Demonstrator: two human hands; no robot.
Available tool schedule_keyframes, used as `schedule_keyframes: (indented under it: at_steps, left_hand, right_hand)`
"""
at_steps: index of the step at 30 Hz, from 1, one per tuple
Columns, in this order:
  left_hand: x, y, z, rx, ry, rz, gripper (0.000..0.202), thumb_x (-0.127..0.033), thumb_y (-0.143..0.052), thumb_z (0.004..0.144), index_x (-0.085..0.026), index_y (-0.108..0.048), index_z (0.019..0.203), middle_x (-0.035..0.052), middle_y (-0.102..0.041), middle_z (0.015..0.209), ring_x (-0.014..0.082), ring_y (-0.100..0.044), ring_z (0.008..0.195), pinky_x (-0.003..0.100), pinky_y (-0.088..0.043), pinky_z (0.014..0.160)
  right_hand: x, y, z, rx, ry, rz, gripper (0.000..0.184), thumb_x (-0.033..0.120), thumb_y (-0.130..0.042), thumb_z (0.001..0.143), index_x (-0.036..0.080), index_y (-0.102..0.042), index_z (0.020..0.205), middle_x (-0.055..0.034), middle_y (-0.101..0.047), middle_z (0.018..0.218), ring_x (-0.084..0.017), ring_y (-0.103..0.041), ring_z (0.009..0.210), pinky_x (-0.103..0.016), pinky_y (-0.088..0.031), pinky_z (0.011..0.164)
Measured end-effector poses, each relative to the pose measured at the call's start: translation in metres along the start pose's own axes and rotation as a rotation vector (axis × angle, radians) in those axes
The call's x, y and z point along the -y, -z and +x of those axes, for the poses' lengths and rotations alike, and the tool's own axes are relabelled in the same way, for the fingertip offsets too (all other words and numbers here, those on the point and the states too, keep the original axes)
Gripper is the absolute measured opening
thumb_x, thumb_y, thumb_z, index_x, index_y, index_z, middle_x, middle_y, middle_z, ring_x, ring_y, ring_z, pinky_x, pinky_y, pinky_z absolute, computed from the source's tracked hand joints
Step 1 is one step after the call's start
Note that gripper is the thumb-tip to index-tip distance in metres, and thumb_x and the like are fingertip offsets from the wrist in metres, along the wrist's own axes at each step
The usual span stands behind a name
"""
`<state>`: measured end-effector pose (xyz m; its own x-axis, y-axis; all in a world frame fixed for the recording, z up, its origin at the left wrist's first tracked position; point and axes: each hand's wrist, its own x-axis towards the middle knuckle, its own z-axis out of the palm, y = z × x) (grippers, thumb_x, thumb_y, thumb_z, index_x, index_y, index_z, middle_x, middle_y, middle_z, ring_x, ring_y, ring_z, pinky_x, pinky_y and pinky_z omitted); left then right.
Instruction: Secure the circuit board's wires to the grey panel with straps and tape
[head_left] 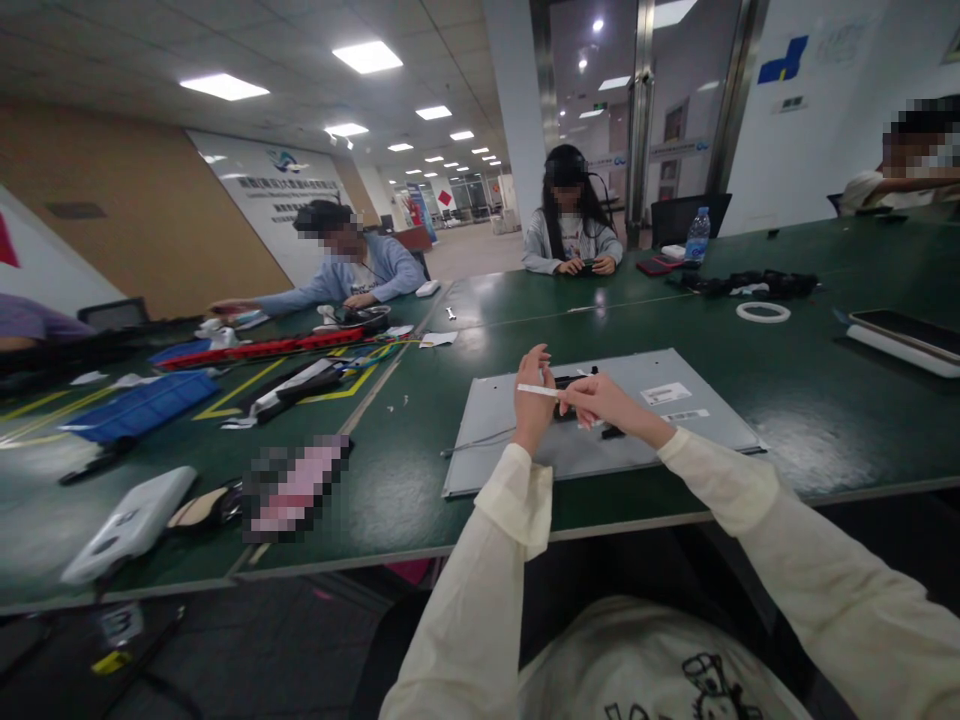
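Note:
My right hand (598,397) is closed, its fingertips pinching one end of a narrow white strip (536,390). The strip runs leftward across my left hand (531,405), which stands upright with its fingers stretched and apart. Whether the strip is stuck to the left hand or only lies against it, I cannot tell. Both hands are above a flat grey panel (499,400) with white labels (666,393) on its right part. Black parts, partly covered by my hands, rest on the panel, and a small black piece (613,432) shows below my right hand. A thin cable (480,443) extends over its left side.
To the left are a blue tray (146,403), a pink-covered item (304,488) and a white case (131,525). On the right lie a white ring (763,312), a black cable bundle (757,284) and a phone-like slab (907,335). A bottle (697,238) stands farther back. Several people sit around the table.

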<state>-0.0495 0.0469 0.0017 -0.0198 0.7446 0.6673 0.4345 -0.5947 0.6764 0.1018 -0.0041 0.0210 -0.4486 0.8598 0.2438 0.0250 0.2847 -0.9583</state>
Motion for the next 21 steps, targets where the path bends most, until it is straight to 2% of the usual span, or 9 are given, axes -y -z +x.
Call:
schedule_keyframes:
  at_steps: [2, 4, 6, 8, 10, 12, 15, 21]
  left_hand:
    - [0.001, 0.002, 0.004, -0.064, 0.111, -0.105, 0.033, -0.022, -0.048, 0.084, -0.019, -0.056, 0.116, 0.0096, -0.064, 0.109, 0.0178, -0.06, 0.097, 0.033, -0.046, 0.089]
    - [0.0, 0.003, 0.008, -0.102, 0.275, -0.262, 0.033, -0.038, -0.045, 0.088, -0.018, -0.057, 0.112, 0.0108, -0.066, 0.108, 0.018, -0.063, 0.093, 0.032, -0.049, 0.082]
    - [-0.004, 0.005, 0.011, -0.055, 0.425, -0.441, 0.048, -0.056, -0.036, 0.09, -0.017, -0.059, 0.107, 0.0127, -0.068, 0.105, 0.0189, -0.066, 0.09, 0.032, -0.051, 0.077]
    - [-0.011, 0.005, 0.013, 0.08, 0.508, -0.595, 0.064, -0.067, -0.028, 0.087, -0.015, -0.062, 0.101, 0.0147, -0.07, 0.102, 0.0206, -0.068, 0.09, 0.033, -0.053, 0.076]
    - [-0.018, 0.004, 0.011, 0.206, 0.528, -0.676, 0.068, -0.072, -0.03, 0.084, -0.015, -0.065, 0.096, 0.0158, -0.071, 0.1, 0.022, -0.068, 0.091, 0.034, -0.053, 0.076]
    - [-0.022, 0.003, 0.008, 0.247, 0.507, -0.703, 0.059, -0.068, -0.044, 0.082, -0.014, -0.066, 0.093, 0.0158, -0.071, 0.099, 0.0229, -0.068, 0.091, 0.033, -0.054, 0.076]
    - [-0.022, 0.0, 0.005, 0.193, 0.455, -0.714, 0.044, -0.053, -0.062, 0.079, -0.012, -0.067, 0.093, 0.0151, -0.072, 0.096, 0.0231, -0.069, 0.089, 0.033, -0.054, 0.075]
    - [-0.024, 0.0, 0.006, 0.146, 0.385, -0.706, 0.041, -0.049, -0.062, 0.08, -0.013, -0.069, 0.098, 0.0142, -0.072, 0.097, 0.0222, -0.07, 0.085, 0.036, -0.055, 0.079]
  right_hand:
    - [0.001, 0.004, 0.0, -0.058, 0.016, 0.069, 0.044, 0.06, -0.059, 0.077, 0.018, -0.063, 0.067, 0.0056, -0.042, 0.039, -0.009, -0.042, 0.037, -0.022, -0.032, 0.043]
    - [-0.001, 0.008, 0.002, -0.133, 0.034, 0.124, 0.044, 0.061, -0.058, 0.077, 0.018, -0.064, 0.07, 0.0061, -0.041, 0.04, -0.009, -0.043, 0.039, -0.022, -0.033, 0.044]
    - [-0.005, 0.012, 0.004, -0.184, 0.042, 0.139, 0.043, 0.06, -0.057, 0.078, 0.018, -0.064, 0.074, 0.0057, -0.043, 0.042, -0.009, -0.045, 0.041, -0.022, -0.032, 0.045]
    - [-0.009, 0.014, 0.006, -0.191, 0.036, 0.117, 0.043, 0.06, -0.057, 0.079, 0.018, -0.065, 0.077, 0.0051, -0.045, 0.043, -0.01, -0.048, 0.043, -0.022, -0.032, 0.044]
    - [-0.012, 0.013, 0.008, -0.174, 0.017, 0.077, 0.043, 0.06, -0.056, 0.079, 0.018, -0.065, 0.079, 0.0042, -0.049, 0.045, -0.01, -0.049, 0.045, -0.021, -0.032, 0.045]
    - [-0.015, 0.011, 0.008, -0.152, -0.016, 0.033, 0.042, 0.059, -0.055, 0.08, 0.018, -0.066, 0.08, 0.0026, -0.054, 0.047, -0.01, -0.05, 0.045, -0.021, -0.033, 0.045]
    - [-0.016, 0.009, 0.009, -0.107, -0.074, -0.006, 0.042, 0.057, -0.058, 0.079, 0.016, -0.067, 0.08, -0.0007, -0.062, 0.053, -0.01, -0.054, 0.047, -0.02, -0.035, 0.045]
    - [-0.017, 0.01, 0.011, -0.066, -0.143, 0.051, 0.03, 0.046, -0.059, 0.081, 0.016, -0.064, 0.082, -0.0046, -0.069, 0.068, -0.013, -0.065, 0.061, -0.019, -0.043, 0.051]
